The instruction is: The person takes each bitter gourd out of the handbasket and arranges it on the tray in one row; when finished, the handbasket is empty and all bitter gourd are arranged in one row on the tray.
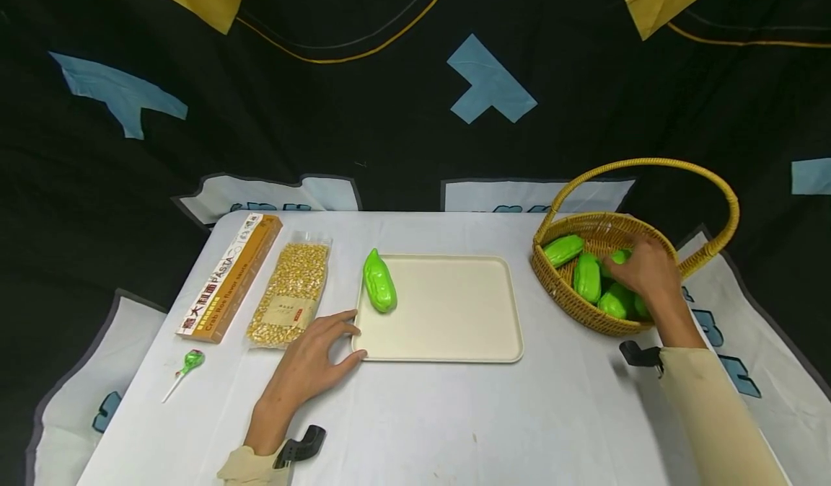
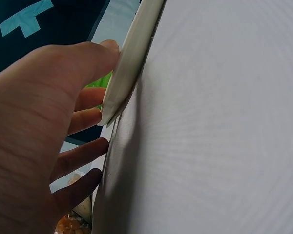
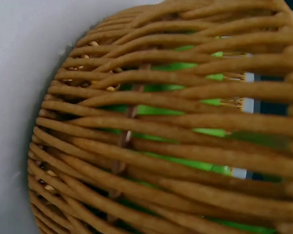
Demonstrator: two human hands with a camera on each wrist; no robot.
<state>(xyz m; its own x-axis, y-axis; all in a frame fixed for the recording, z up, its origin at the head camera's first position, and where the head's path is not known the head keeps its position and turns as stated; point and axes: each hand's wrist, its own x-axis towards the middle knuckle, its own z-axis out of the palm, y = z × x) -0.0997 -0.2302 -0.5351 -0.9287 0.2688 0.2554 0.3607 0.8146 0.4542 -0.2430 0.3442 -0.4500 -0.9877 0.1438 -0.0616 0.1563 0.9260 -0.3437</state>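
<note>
In the head view my left hand (image 1: 319, 360) rests at the near left corner of a cream rectangular tray (image 1: 454, 309). Its thumb and foremost fingertips touch the rim, and the other fingers are spread. One glossy green bitter melon (image 1: 379, 282) lies across the tray's left side. My right hand (image 1: 645, 270) reaches down into a wicker basket (image 1: 552, 284) among several green bitter melons (image 1: 587, 278). The thumb lies beside one of them; the other fingertips are hidden, so a grip cannot be made out. The right wrist view shows mainly the basket's woven wall (image 3: 151, 117).
Left of the tray lie a bag of yellow corn kernels (image 1: 295, 277), a long pasta box (image 1: 230, 277) and a green-wrapped lollipop (image 1: 188, 367). The basket's tall handle (image 1: 649, 163) arches above my right hand. A dark printed cloth (image 1: 389, 125) hangs behind the white table.
</note>
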